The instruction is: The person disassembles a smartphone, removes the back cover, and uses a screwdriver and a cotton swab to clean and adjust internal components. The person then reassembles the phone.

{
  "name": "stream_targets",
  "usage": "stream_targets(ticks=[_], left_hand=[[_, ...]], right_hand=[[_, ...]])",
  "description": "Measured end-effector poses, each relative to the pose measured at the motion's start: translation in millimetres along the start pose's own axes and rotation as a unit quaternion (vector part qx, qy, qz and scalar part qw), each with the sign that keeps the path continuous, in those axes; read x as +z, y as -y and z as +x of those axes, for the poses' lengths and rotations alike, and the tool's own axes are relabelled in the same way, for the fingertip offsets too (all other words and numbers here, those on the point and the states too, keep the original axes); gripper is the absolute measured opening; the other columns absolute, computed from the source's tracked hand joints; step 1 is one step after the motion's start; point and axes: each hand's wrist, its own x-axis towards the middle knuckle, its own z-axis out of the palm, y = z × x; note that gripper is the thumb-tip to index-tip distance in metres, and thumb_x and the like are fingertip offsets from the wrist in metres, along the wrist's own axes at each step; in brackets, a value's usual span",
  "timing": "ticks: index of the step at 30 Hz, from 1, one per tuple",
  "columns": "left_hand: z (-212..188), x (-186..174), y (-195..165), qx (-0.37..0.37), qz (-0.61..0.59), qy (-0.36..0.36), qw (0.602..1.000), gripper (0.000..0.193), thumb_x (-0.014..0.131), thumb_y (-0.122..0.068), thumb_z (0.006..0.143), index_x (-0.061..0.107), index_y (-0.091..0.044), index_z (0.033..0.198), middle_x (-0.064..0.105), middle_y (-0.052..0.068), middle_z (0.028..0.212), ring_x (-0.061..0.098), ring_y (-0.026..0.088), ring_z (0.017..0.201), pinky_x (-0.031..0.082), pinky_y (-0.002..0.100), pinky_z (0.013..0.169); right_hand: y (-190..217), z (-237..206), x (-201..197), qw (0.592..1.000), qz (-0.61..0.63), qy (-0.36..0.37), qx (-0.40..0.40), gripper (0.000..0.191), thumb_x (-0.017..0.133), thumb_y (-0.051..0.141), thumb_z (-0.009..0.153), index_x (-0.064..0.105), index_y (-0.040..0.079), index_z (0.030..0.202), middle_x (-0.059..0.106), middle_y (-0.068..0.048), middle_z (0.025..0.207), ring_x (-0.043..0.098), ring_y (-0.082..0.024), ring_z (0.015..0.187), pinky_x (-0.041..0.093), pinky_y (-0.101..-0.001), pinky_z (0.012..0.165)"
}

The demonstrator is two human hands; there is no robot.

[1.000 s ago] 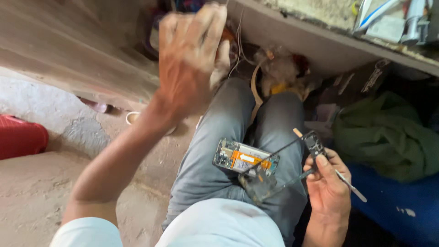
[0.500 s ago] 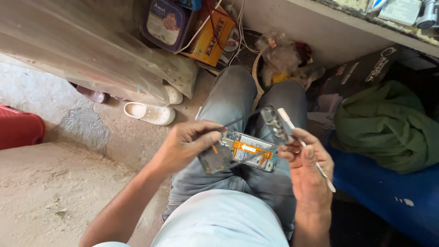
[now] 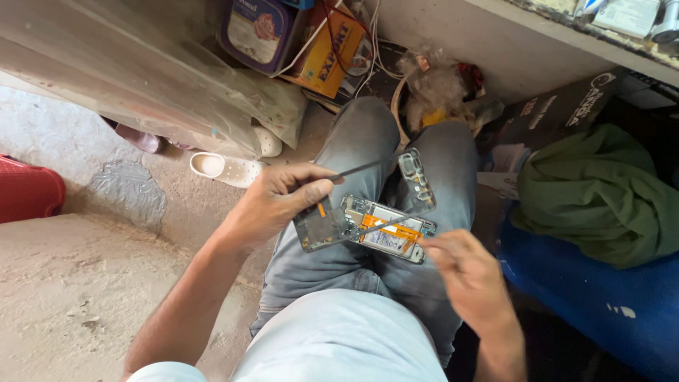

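Note:
An opened phone (image 3: 382, 230) with its back off, showing an orange flex strip and circuit boards, lies across my thighs. My left hand (image 3: 272, 205) grips the phone's left end and pinches a thin dark tool (image 3: 357, 170) between thumb and finger. The fingertips of my right hand (image 3: 467, 276) are pinched at the phone's lower right end. A thin dark rod (image 3: 396, 223) lies slantwise over the phone. A small removed cover piece (image 3: 416, 178) rests on my right thigh, just above the phone.
Under a shelf ahead stand a purple tub (image 3: 256, 32), an orange box (image 3: 331, 55) and tangled wires. A white shoe (image 3: 225, 168) lies on the concrete floor at left, near a red object (image 3: 28, 189). Green cloth (image 3: 601, 194) lies over a blue surface at right.
My left hand came down from in front of the camera onto the phone and now holds a thin tool. The cover piece left my right hand and lies on my thigh.

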Motion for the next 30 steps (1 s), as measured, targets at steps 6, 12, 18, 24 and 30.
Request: stream_targets(ticks=[6, 12, 18, 24, 30], left_hand=[[0.3, -1.5, 6.8, 0.019, 0.036, -0.008, 0.999, 0.032, 0.068, -0.023, 0.098, 0.076, 0.002, 0.116, 0.069, -0.004, 0.093, 0.058, 0.001, 0.08, 0.049, 0.02, 0.069], [4.4, -5.2, 15.8, 0.015, 0.026, -0.005, 1.0, 0.031, 0.067, -0.023, 0.099, 0.076, 0.002, 0.116, 0.068, -0.004, 0.092, 0.058, 0.001, 0.081, 0.049, 0.021, 0.07], [6.9, -2.0, 22.7, -0.004, 0.038, -0.016, 0.999, 0.03, 0.067, -0.021, 0.099, 0.075, 0.001, 0.117, 0.071, -0.005, 0.089, 0.059, 0.001, 0.079, 0.052, 0.021, 0.071], [4.0, 29.1, 26.0, 0.024, 0.109, -0.018, 0.994, 0.033, 0.064, -0.017, 0.098, 0.07, -0.005, 0.128, 0.074, -0.001, 0.09, 0.059, 0.002, 0.078, 0.051, 0.022, 0.068], [-8.3, 70.2, 28.3, 0.105, 0.149, -0.065, 0.981, 0.03, 0.069, -0.01, 0.096, 0.07, -0.002, 0.125, 0.074, 0.008, 0.093, 0.064, 0.011, 0.076, 0.053, 0.025, 0.069]], right_hand=[[9.1, 21.0, 27.4, 0.958, -0.266, 0.01, -0.106, 0.022, 0.076, 0.004, 0.078, 0.076, 0.012, 0.099, 0.069, -0.004, 0.099, 0.07, -0.025, 0.082, 0.058, -0.039, 0.07], [8.2, 24.1, 27.9, 0.949, -0.286, 0.023, -0.135, 0.018, 0.077, 0.005, 0.077, 0.071, 0.007, 0.094, 0.068, -0.005, 0.097, 0.07, -0.026, 0.085, 0.058, -0.0394, 0.071], [-19.0, 12.8, 21.7, 0.999, 0.004, 0.031, 0.019, 0.012, 0.073, 0.007, 0.089, 0.07, 0.003, 0.099, 0.07, -0.007, 0.099, 0.067, -0.014, 0.076, 0.055, -0.0272, 0.064], [-35.5, 0.3, 21.5, 0.824, 0.543, 0.059, 0.151, 0.011, 0.072, 0.005, 0.092, 0.066, -0.003, 0.097, 0.069, -0.015, 0.095, 0.049, -0.006, 0.063, 0.036, -0.0179, 0.049], [-23.3, 1.4, 29.1, 0.537, 0.826, 0.155, 0.072, 0.011, 0.068, 0.003, 0.098, 0.061, 0.0, 0.106, 0.059, -0.009, 0.095, 0.046, -0.008, 0.07, 0.028, -0.019, 0.048]])
